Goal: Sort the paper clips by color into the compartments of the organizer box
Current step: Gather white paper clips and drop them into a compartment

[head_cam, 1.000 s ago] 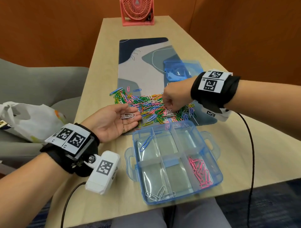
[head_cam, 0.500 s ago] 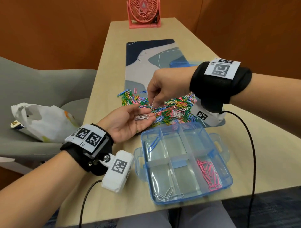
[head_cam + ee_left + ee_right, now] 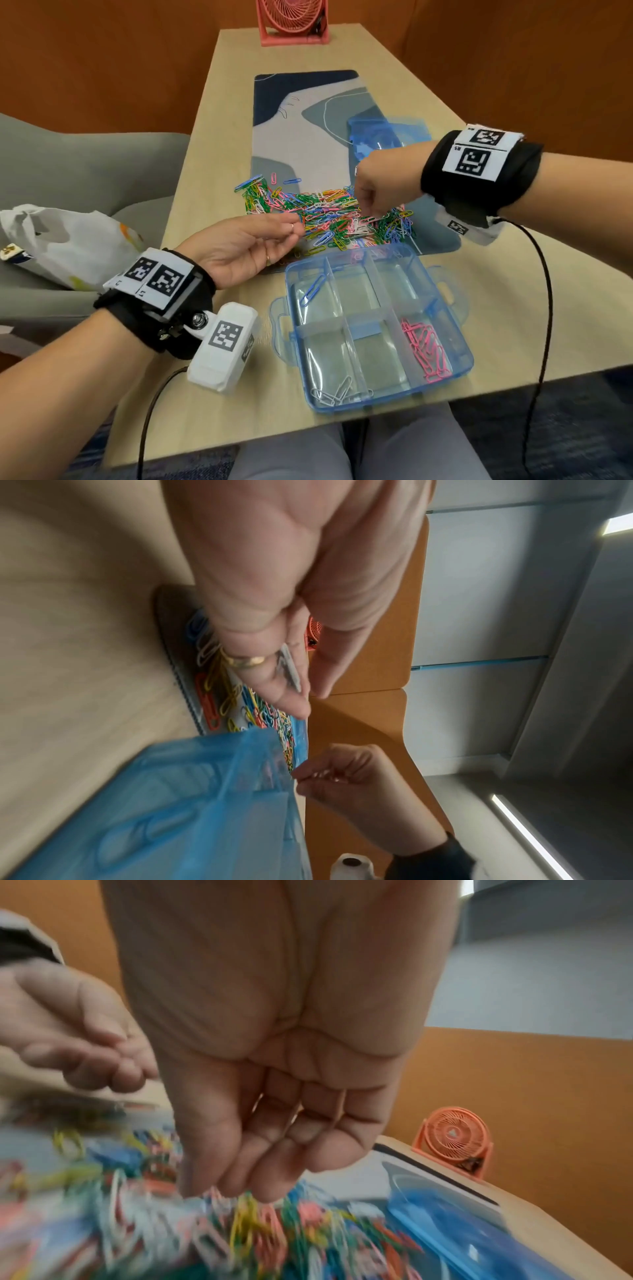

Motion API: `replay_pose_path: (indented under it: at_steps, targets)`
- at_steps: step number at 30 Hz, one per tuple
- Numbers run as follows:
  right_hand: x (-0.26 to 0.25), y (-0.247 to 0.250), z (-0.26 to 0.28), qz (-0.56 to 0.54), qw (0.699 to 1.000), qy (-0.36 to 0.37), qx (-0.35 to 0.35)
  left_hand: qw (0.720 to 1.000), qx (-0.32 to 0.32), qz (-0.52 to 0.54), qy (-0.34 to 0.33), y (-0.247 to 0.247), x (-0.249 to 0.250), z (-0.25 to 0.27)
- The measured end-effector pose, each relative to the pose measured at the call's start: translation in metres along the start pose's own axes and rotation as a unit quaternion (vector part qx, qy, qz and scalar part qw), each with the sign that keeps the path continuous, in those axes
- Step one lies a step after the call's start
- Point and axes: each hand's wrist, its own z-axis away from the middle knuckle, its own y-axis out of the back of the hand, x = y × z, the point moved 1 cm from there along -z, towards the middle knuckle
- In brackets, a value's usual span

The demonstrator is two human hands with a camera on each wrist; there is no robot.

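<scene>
Reaching into the clip pile (image 3: 329, 219) on the mat (image 3: 308, 130), your right hand (image 3: 380, 185) has its fingertips bunched together among the clips; whether they pinch one I cannot tell. Your left hand (image 3: 239, 246) lies palm-up at the pile's left edge, fingers curled over white clips (image 3: 289, 669) pinned against them by the thumb. The box (image 3: 459, 363) sits just below the pile, with a blue clip (image 3: 313, 289), white ones and pink clips (image 3: 424, 349) in separate compartments.

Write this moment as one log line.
left hand: holds white clips | right hand: picking in pile | organizer box: blue, white, pink started
</scene>
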Motion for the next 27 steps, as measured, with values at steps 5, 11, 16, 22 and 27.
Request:
replay_pose_path:
  at_steps: [5, 11, 16, 22, 27]
  targets:
    - [0.006, -0.016, -0.004, -0.002, 1.0, -0.01, -0.007, 0.999, 0.024, -0.02, -0.003, -0.003, -0.001, 0.0]
    - [0.004, -0.017, -0.005, 0.011, 1.0, -0.002, 0.015, 0.999, 0.028, -0.046, 0.011, -0.007, -0.001, 0.005]
    - [0.002, -0.02, -0.004, 0.013, 1.0, 0.004, 0.02, 0.999, 0.036, -0.033, 0.013, -0.006, -0.001, 0.004]
    - [0.005, -0.011, -0.002, -0.036, 0.998, 0.027, 0.04, 0.999, 0.024, -0.012, 0.04, -0.006, 0.002, 0.003]
    - [0.002, -0.008, -0.008, -0.09, 0.995, 0.02, 0.03, 1.0, 0.016, -0.004, 0.021, -0.006, 0.0, 0.004]
